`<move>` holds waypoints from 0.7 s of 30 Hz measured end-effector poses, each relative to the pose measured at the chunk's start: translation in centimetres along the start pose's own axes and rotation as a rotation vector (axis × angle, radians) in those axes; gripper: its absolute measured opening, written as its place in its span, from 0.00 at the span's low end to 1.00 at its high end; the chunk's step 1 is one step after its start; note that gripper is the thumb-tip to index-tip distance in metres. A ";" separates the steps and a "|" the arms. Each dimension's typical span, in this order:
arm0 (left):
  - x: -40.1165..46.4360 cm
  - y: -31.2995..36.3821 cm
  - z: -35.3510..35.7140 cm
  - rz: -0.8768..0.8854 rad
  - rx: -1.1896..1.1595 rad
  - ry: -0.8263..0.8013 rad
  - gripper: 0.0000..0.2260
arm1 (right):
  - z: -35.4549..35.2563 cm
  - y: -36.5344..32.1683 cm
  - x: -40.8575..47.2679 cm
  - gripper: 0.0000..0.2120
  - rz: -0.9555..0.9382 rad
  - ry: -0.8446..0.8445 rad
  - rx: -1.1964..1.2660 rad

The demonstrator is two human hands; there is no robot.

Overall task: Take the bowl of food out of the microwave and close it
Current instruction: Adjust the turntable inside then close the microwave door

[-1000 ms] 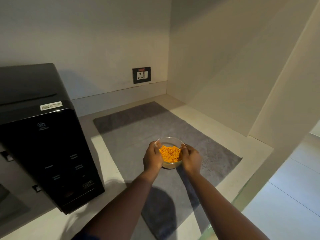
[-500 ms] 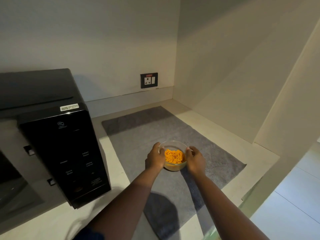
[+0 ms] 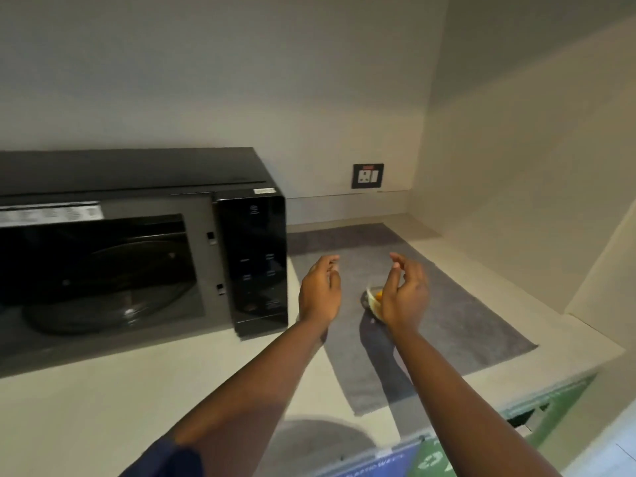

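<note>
Hands hovering apart above the bowl on the mat

Both hands are hanging in the air over the grey mat (image 3: 447,304), palms facing each other, fingers loosely curled and spread, gripping nothing. The left hand (image 3: 320,290) is floating just right of the microwave's black control panel (image 3: 254,259). The right hand (image 3: 404,294) is sitting in front of the glass bowl (image 3: 370,299), hiding most of it; only a sliver of rim and a bit of orange food (image 3: 378,296) are peeking out at the hand's left edge. Whether that hand is touching the bowl cannot be told from this angle. The bowl is resting on the mat, well to the right of the microwave (image 3: 137,242).

The microwave is standing on the pale counter (image 3: 103,407) with its cavity showing, the glass turntable (image 3: 110,304) lying bare inside. Its door is not appearing within view. A wall socket (image 3: 367,175) is sitting on the back wall above the mat's far end. A dark blue sleeve (image 3: 165,459) is showing at the bottom edge on the left arm.
</note>
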State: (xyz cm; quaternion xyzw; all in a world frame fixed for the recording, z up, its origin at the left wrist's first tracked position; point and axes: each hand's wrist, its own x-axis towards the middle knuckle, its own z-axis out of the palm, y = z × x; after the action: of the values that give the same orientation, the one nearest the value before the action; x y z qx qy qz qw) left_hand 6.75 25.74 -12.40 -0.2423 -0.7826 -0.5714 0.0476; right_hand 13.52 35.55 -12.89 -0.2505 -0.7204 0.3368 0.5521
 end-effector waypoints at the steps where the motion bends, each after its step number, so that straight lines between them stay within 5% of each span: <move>1: -0.6 0.2 -1.4 0.017 0.003 0.032 0.13 | 0.4 -1.1 -0.5 0.15 -0.028 -0.014 0.033; 13: -4.8 0.2 -18.8 0.061 0.208 0.384 0.12 | 6.8 -14.7 -9.1 0.12 -0.199 -0.230 0.407; 21: -7.1 0.8 -30.8 -0.047 0.726 0.381 0.17 | 10.0 -23.2 -15.8 0.11 -0.256 -0.374 0.638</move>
State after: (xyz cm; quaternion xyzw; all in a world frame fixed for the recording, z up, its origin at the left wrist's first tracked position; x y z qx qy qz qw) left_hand 7.16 -4.62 -3.66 -0.0815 -0.9159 -0.2938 0.2610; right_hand 8.33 6.83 -6.78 0.0915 -0.6930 0.5123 0.4989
